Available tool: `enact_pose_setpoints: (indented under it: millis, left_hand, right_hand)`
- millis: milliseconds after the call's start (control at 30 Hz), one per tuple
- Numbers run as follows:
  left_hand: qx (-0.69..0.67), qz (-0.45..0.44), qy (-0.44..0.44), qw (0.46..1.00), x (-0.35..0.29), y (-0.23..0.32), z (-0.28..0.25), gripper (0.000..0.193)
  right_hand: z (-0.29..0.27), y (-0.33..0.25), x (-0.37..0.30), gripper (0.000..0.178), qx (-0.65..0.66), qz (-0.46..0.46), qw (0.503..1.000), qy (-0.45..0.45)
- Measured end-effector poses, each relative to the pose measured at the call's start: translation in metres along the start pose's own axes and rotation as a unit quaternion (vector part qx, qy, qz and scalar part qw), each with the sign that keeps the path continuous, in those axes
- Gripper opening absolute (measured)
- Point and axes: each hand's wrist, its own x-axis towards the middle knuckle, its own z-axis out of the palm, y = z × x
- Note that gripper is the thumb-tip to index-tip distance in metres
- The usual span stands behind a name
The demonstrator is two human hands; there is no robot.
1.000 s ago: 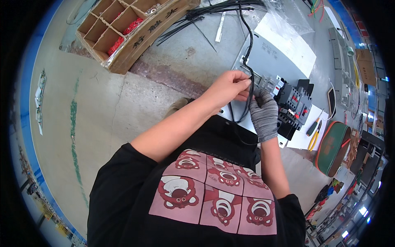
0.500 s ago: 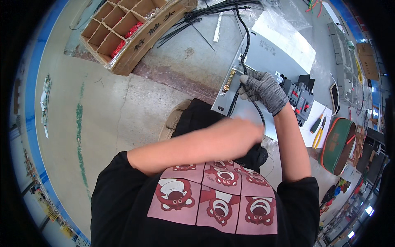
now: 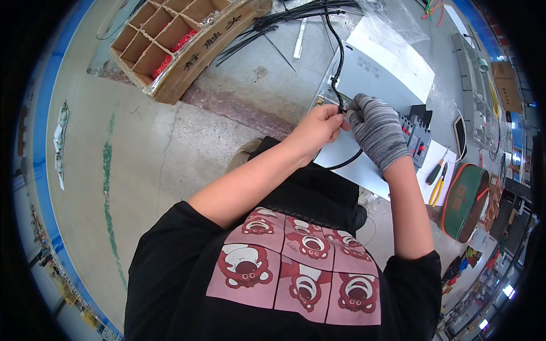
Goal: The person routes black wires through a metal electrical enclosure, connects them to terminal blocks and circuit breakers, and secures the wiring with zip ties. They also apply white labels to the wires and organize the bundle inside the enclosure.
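Observation:
My left hand point(image 3: 319, 129), bare, pinches a black cable bundle point(image 3: 339, 67) between thumb and fingers over a grey metal panel point(image 3: 354, 154). Right beside it, my right hand point(image 3: 376, 132) in a grey knit glove has its fingers closed next to the bundle; what lies in them is hidden. From the pinch the bundle runs up and away past the panel's far edge. A loop of black cable point(image 3: 348, 162) hangs lower across the panel. Black breakers point(image 3: 416, 133) with red parts are mounted on the panel, right of my gloved hand. A brass terminal strip point(image 3: 319, 100) shows partly behind my left hand.
A divided cardboard box point(image 3: 170, 51) with small red parts stands at the far left. Black cable ties point(image 3: 267, 25) lie beyond. To the right are a screwdriver point(image 3: 435, 172), yellow-handled pliers point(image 3: 437, 190), a phone point(image 3: 459, 136) and a green oval container point(image 3: 463, 202).
My left hand has swung up from near my lap to the cable bundle and pinches it. The gloved right hand has shifted slightly right, and the cable's lower end has moved.

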Motion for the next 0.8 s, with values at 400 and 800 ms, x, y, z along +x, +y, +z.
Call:
enact_pose_setpoints:
  millis: [400,800]
  left_hand:
    - [-0.179,-0.037,0.020,0.983,-0.007,0.010,-0.001,0.028]
    - [0.704,0.145,0.110,0.686,-0.034,0.049,0.023,0.023]
  right_hand:
    - [0.074,0.006,-0.045,0.014,0.163,0.012,0.965,0.204]
    - [0.047,0.024,-0.002,0.030,0.537,0.199,0.813,-0.106]
